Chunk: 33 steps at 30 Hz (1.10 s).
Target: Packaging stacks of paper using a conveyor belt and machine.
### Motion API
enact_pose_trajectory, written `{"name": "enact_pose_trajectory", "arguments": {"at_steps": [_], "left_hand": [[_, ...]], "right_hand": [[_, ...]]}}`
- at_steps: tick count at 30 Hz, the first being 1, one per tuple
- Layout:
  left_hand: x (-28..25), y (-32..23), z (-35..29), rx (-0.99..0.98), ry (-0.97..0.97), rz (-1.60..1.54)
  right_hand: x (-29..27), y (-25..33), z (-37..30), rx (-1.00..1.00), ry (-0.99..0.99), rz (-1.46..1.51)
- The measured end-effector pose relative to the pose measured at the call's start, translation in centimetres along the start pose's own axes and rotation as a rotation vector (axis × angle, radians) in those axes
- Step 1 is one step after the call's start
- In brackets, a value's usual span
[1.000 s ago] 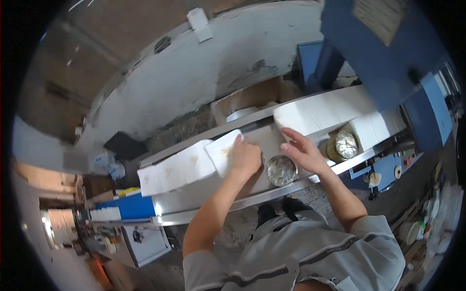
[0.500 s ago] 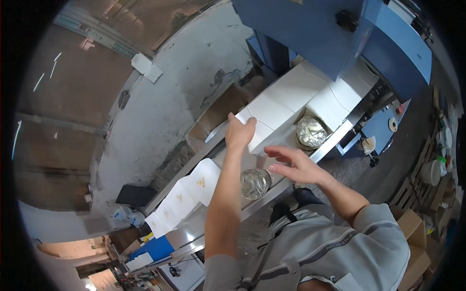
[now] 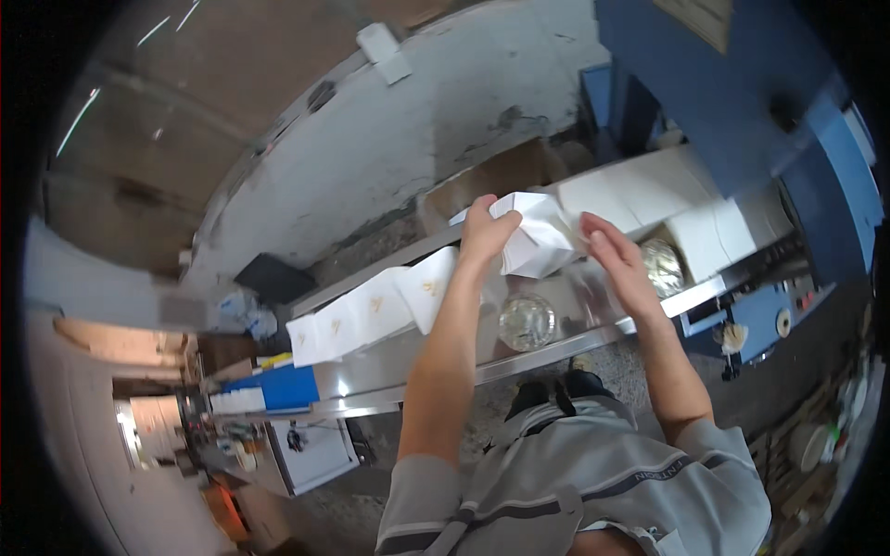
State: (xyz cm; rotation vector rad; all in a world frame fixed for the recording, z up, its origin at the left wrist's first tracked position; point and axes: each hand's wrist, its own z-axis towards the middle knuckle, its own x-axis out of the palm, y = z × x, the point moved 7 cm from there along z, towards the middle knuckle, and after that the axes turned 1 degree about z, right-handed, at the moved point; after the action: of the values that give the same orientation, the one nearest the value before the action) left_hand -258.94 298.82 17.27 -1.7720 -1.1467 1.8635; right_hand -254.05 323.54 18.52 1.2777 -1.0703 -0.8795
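My left hand (image 3: 487,232) is closed on the left end of a stack of white paper sheets (image 3: 538,236), its thumb on top. The stack is lifted and bent, its edges fanned. My right hand (image 3: 626,269) is beside the stack's right edge, fingers apart and slightly blurred; whether the fingertips touch the paper is unclear. More white paper stacks (image 3: 630,196) run to the right toward the blue machine. Left of my left forearm lie white stacks with gold marks (image 3: 375,306). A clear-wrapped round object (image 3: 527,322) sits between my forearms, and another (image 3: 662,267) is partly behind my right hand.
A metal-edged bench (image 3: 371,403) runs across in front of me. The blue machine (image 3: 714,83) stands at the far right, and a cardboard box (image 3: 496,181) sits behind the bench against the wall. At the left end are a blue item (image 3: 287,387) and a black panel (image 3: 276,280).
My left hand has lifted and bent the end of the white paper stack away from the row. My right hand has moved up to its right side. The view has turned.
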Motion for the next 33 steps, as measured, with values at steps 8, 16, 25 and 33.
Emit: {"name": "enact_pose_trajectory", "arguments": {"at_steps": [8, 16, 25, 33], "left_hand": [[-15.4, 10.5, -7.2, -0.038, 0.063, -1.088], [-18.4, 24.4, -9.6, -0.206, -0.071, -0.986], [-21.5, 12.6, -16.6, 0.059, -0.615, -0.607], [7.4, -2.3, -5.0, -0.223, 0.470, -0.523]], "right_hand": [[-0.4, -1.1, 1.1, 0.009, 0.004, -0.011], [2.7, -0.5, 0.4, -0.058, 0.100, -0.209], [2.7, -2.3, -0.1, 0.151, 0.086, -0.310], [1.1, -1.8, -1.4, -0.229, 0.052, -0.521]]}}
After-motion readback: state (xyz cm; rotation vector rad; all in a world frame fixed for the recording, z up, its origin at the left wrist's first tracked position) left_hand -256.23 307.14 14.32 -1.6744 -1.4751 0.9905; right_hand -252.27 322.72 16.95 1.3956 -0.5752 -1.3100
